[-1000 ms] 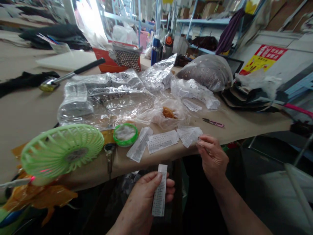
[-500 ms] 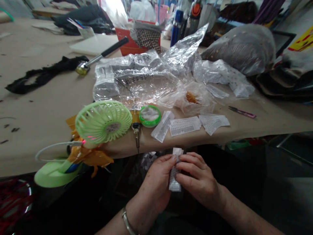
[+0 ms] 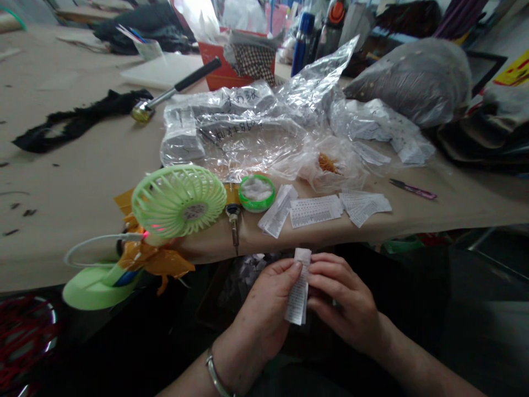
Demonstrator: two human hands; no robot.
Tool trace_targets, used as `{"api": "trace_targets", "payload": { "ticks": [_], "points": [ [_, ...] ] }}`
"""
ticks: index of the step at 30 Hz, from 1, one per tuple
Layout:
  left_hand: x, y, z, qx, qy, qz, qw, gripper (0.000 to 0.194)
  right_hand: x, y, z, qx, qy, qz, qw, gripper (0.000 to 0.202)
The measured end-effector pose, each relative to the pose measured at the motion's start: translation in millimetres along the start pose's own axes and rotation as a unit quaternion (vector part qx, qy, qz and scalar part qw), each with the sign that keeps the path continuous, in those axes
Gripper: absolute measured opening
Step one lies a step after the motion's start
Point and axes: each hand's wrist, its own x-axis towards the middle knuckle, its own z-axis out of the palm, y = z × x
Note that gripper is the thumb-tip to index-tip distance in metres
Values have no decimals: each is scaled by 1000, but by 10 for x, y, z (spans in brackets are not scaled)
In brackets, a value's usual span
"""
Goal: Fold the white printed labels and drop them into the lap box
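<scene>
Left hand [image 3: 268, 303] grips printed paper labels [image 3: 298, 289] below the front edge of the counter [image 3: 215, 245]; right hand [image 3: 345, 295], fingers curled, touches the labels' right edge.

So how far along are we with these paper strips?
Partway, it seems. Already separated: three groups of printed strips on the table. In hand: a narrow stack, held by the left hand, the right hand at its edge. Remaining, perhaps: that stack, not set down. Whether the groups are finished or waiting, I can't tell.
</scene>
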Motion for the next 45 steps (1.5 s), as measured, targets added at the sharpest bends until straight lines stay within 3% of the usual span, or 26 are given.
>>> {"api": "trace_targets", "payload": {
  "ticks": [1,3,5,7,11,16,18,22,25,30,33,35,37,40,42,45],
  "points": [
    [-8,3,0,15,0,-7,1000,13,5,12,-8,45,31,70,996,22],
    [-29,4,4,55,0,-23,998,17,40,43,-16,151,65,221,961,17],
    [-49,-5,7,91,-6,-32,995,20,103,68,-9,258,41,329,907,14],
    [-65,-19,1,111,-25,-40,993,22,170,71,10,332,7,377,865,14],
    [-94,-19,-30,113,-84,-73,987,21,240,14,55,359,-2,396,845,16],
    [-125,40,-61,103,-91,-95,986,17,211,-13,61,367,-10,383,848,14],
    [-129,50,-77,112,-102,-98,984,22,195,36,47,415,-45,374,828,20],
    [-137,32,-113,104,-159,-122,974,24,193,200,38,537,-184,317,760,54],
    [-153,2,-126,100,-167,-132,972,19,207,284,83,596,-224,275,721,43],
    [-158,-44,-116,139,-145,-126,972,25,184,274,172,621,-210,310,689,27],
    [-143,-55,-117,159,-127,-122,971,29,141,240,174,606,-193,325,700,23],
    [-134,-46,-127,161,-125,-113,973,32,119,209,146,569,-188,330,730,29],
    [-131,-26,-141,147,-117,-99,977,32,114,161,100,480,-158,315,803,37],
    [-134,7,-157,128,-94,-73,985,25,138,69,29,254,-90,216,939,37],
    [-135,19,-162,124,-82,-60,987,21,158,14,7,118,-76,138,980,36],
    [-136,22,-161,124,-72,-60,988,18,168,-32,20,18,-77,81,994,35]
  ]
}}
